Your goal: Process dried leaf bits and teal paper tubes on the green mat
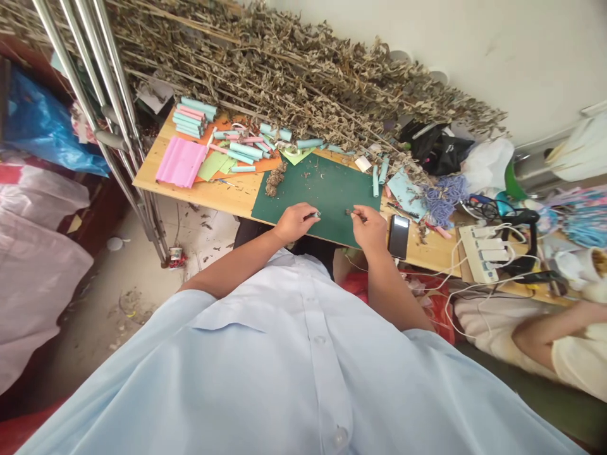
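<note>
Your left hand (294, 222) is gripping a small pale-blue-rimmed roll (317, 215) over the dark-green rectangular mat (344, 183), while your right hand (370, 229) is pinching a brown scrap of dried plant (349, 212); a lumpy brown dried-plant clump (275, 180) is lying on the mat's left.

No wording can be read. Small pale marks on the black bag (440, 151), beyond and to the right of the right fingers (361, 212), are too tiny to make out; the phone (399, 240), just right of those fingers, has a lit but illegible strip.
</note>
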`<state>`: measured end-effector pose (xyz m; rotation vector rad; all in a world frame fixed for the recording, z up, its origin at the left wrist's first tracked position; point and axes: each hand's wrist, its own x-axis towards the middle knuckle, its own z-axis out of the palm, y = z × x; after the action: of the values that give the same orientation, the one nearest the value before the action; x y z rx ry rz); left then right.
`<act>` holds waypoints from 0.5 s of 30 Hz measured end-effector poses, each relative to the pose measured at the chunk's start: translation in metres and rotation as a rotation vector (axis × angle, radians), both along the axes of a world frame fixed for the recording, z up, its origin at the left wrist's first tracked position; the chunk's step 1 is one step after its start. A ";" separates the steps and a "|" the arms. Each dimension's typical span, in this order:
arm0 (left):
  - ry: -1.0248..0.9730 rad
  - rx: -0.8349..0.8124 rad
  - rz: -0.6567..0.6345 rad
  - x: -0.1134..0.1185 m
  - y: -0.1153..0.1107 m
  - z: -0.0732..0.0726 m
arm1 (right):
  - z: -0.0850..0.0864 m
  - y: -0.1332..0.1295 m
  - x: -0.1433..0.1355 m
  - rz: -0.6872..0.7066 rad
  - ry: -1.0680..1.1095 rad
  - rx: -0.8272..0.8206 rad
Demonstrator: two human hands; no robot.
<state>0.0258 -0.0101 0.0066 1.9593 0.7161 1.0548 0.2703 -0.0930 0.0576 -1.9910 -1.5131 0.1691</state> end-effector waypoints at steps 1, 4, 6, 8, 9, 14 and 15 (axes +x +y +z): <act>-0.006 -0.003 0.001 0.000 0.000 0.001 | -0.007 0.000 0.007 -0.038 0.008 -0.008; 0.006 -0.006 -0.006 -0.001 0.001 0.003 | -0.021 -0.001 0.016 -0.075 0.000 -0.026; 0.022 -0.009 -0.007 -0.001 0.001 0.003 | -0.025 0.001 0.015 -0.070 -0.009 -0.043; 0.034 -0.009 -0.009 -0.002 0.001 0.004 | -0.028 0.004 0.012 -0.068 -0.021 -0.060; 0.037 -0.008 -0.009 -0.002 0.001 0.004 | -0.029 0.006 0.010 -0.072 -0.030 -0.062; 0.050 -0.007 -0.001 -0.001 0.000 0.004 | -0.035 0.013 0.003 -0.070 -0.106 -0.011; 0.051 -0.008 -0.001 -0.001 0.000 0.003 | -0.037 0.013 0.002 -0.063 -0.127 -0.003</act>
<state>0.0245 -0.0098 0.0100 1.9859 0.7462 1.0033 0.2727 -0.0800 0.0206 -2.0835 -1.5260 0.0187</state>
